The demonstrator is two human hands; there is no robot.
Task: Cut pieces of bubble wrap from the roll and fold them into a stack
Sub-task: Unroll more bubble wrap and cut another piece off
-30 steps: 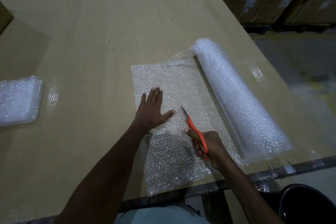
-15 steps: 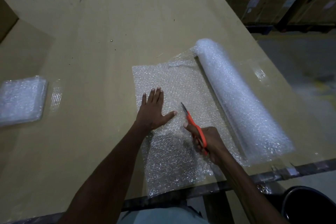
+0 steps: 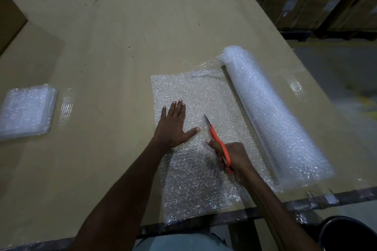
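Cutting step in hand, judged mid-cut. Unrolled bubble wrap sheet lies flat on the cardboard-covered bench, its right edge joined to the bubble wrap roll, which lies along the bench's right side.

Left hand: palm down on the sheet near its left edge, fingers straight and close together, thumb splayed toward the blades. It presses, it does not grip.

Right hand: fingers curled round the orange handles of the scissors; index finger laid along the handle. Blades point away from the person, up the sheet's middle; whether they are parted, cannot tell.

Folded bubble wrap stack sits at the far left of the bench, well apart from the work.

Risks, as judged:
- Left thumb tip lies near the blade line; a forward push of the scissors could nick it.
- Film is thin and slack; if the hold-down slips, the sheet may bunch ahead of the blades and the cut wander or tear ragged.
- Sheet's near end hangs at the bench edge; a drag could pull it off.
- Roll is free to turn and feed extra wrap.
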